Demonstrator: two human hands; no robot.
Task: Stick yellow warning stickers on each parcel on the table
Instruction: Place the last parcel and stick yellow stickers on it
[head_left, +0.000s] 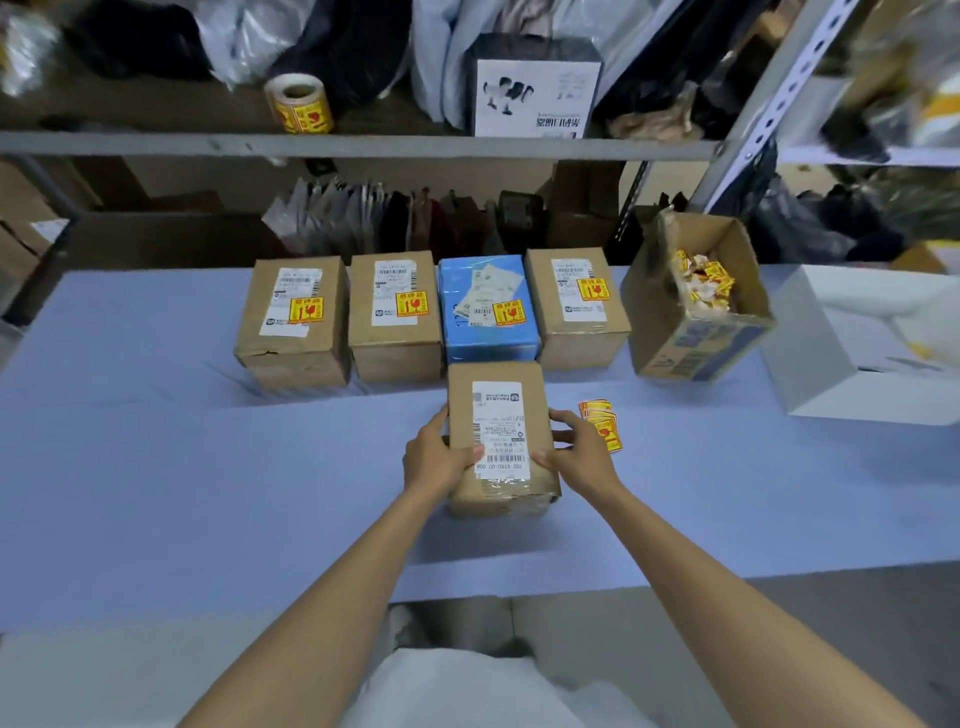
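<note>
A brown cardboard parcel (511, 374) with a white shipping label lies in the middle of the blue table (156, 467); no yellow sticker shows on it. My left hand (436, 457) grips its left side and my right hand (579, 449) grips its right side. A short strip of yellow warning stickers (602, 415) lies on the table just right of the parcel, partly behind my right hand. Behind stands a row of several parcels, each bearing a yellow sticker: brown ones (296, 358), (395, 348), (576, 338) and a blue one (485, 332).
An open carton (691, 343) holding crumpled sticker backings stands tilted at the right. A white box (831, 374) sits at the far right edge. On the metal shelf above rests a roll of yellow stickers (300, 104) and a white printed box (535, 96).
</note>
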